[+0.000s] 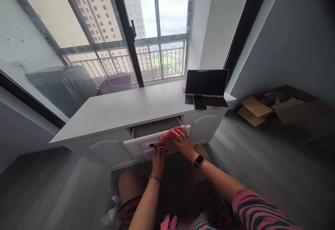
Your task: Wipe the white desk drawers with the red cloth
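Note:
A white desk (125, 109) has its middle drawer (146, 142) pulled partly out. My left hand (158, 155) is closed around the dark handle (156, 145) on the drawer front. My right hand (183, 142), with a smartwatch on the wrist, presses a red-pink cloth (171, 133) against the drawer's top edge. The inside of the drawer is mostly hidden from here.
A tablet on a keyboard stand (206, 83) and a phone (200, 102) sit at the desk's right end. An open cardboard box (255, 110) lies on the floor at right. Large windows and a balcony rail stand behind the desk. My knees are under the drawer.

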Motion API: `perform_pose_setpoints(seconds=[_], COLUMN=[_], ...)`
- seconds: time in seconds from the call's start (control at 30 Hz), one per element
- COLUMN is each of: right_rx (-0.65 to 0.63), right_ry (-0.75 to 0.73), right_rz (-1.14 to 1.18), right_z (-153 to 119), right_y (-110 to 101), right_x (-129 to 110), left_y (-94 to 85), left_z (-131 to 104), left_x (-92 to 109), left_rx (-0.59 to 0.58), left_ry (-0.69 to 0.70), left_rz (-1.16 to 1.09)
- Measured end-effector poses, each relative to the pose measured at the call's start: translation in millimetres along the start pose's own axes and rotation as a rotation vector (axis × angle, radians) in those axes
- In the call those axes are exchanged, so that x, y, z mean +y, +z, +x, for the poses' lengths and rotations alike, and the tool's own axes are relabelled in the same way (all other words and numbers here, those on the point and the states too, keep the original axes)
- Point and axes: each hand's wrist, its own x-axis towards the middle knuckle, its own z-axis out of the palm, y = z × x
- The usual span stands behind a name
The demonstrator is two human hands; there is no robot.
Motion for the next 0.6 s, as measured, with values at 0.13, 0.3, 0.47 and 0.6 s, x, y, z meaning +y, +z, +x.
perform_pose_setpoints(seconds=[0.13, 0.3, 0.47, 0.6], right_rx=[0.111, 0.258, 0.453, 0.566], right_ry=[0.18, 0.499, 0.811, 1.14], right_rz=[0.044, 0.235, 0.531, 0.767], right_z=[-25, -44, -44, -35], right_y=[13, 49, 73, 86], right_x=[9, -3, -34, -58], left_y=[-3.5, -4.0, -2.2, -0.1], left_z=[2, 3, 1, -1], left_x=[-2, -2, -1, 3], left_rx=[0.04, 0.098, 0.058, 0.066], left_ry=[0.023, 0.006, 0.011, 0.009], left_rz=[-0.008, -0.07, -0.049, -0.034])
